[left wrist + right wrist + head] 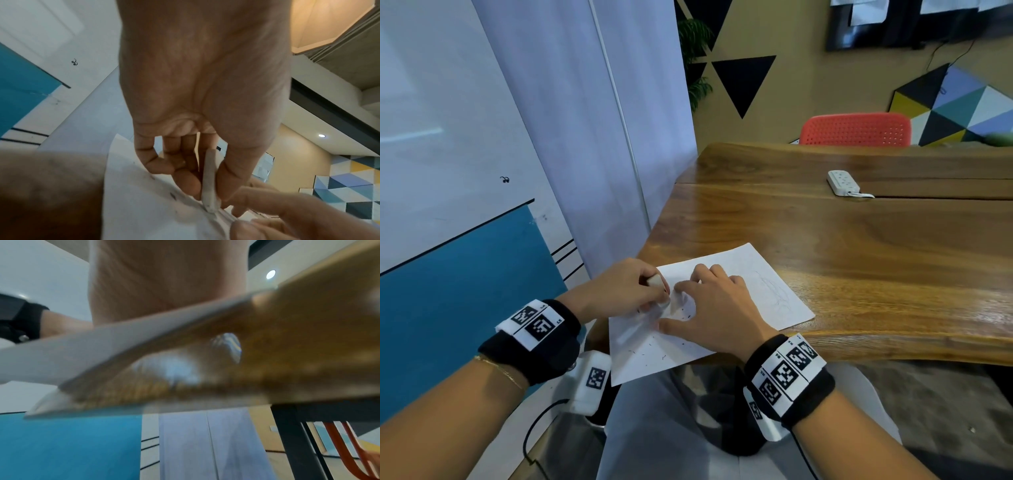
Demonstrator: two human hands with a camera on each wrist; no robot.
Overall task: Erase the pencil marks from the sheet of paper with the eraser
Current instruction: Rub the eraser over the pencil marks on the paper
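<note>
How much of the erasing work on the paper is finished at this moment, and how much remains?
Done: dark eraser crumbs lie on the white sheet of paper, so some rubbing has happened. In hand: the left hand pinches the small pale eraser against the sheet, while the right hand presses it flat. Left: faint pencil lines remain toward the sheet's right side.

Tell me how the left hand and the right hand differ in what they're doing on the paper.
The left hand pinches the eraser with curled fingers; the right hand holds nothing. The left hand sets the eraser's tip on the sheet of paper; the right hand rests spread on it, beside the eraser. Both are over the sheet and wear black wristbands.
</note>
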